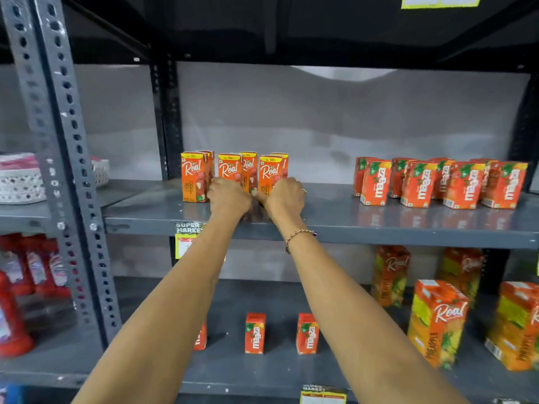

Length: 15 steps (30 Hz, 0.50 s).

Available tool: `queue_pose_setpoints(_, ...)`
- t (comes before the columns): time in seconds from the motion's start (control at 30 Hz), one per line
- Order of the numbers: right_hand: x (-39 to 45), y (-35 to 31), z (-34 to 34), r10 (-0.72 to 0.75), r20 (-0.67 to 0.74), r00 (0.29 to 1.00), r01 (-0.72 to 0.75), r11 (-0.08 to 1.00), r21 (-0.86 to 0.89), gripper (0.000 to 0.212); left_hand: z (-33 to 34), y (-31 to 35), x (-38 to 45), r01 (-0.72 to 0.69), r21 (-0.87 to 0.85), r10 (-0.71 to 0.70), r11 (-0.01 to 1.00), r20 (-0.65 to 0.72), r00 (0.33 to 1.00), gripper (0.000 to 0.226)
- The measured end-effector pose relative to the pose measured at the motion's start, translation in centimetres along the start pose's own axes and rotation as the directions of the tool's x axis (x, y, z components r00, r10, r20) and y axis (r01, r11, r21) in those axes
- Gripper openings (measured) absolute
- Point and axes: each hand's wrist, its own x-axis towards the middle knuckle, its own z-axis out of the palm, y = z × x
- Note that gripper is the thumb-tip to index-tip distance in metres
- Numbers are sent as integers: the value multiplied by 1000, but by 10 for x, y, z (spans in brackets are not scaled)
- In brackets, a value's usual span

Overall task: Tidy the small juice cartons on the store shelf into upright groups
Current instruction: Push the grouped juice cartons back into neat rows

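Several small orange "Real" juice cartons [194, 177] stand upright in two rows on the grey middle shelf [326, 221]. My left hand [229, 196] is closed around the lower part of the middle front carton [230, 169]. My right hand [284, 199] is closed around the base of the right front carton [270, 173]. The hands nearly touch each other. A second group of small red "Maaza" cartons [437, 182] stands upright further right on the same shelf.
A slotted grey upright post [58, 158] rises at the left, with a white basket [20, 179] behind it. On the lower shelf stand three small Maaza cartons [255, 333], large Real pineapple cartons [437, 322] and red bottles [11, 316].
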Motion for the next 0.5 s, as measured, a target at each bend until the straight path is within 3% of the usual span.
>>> queue_pose_setpoints(0.23, 2, -3, 8, 49, -2, 999, -49, 996, 75, 71, 4, -9, 4, -56, 164, 77, 985, -119, 990, 61)
queue_pose_setpoints(0.5, 6, 6, 5, 176, -39, 984, -171, 978, 120, 68, 11, -1, 2, -142, 154, 160, 978, -105, 982, 60)
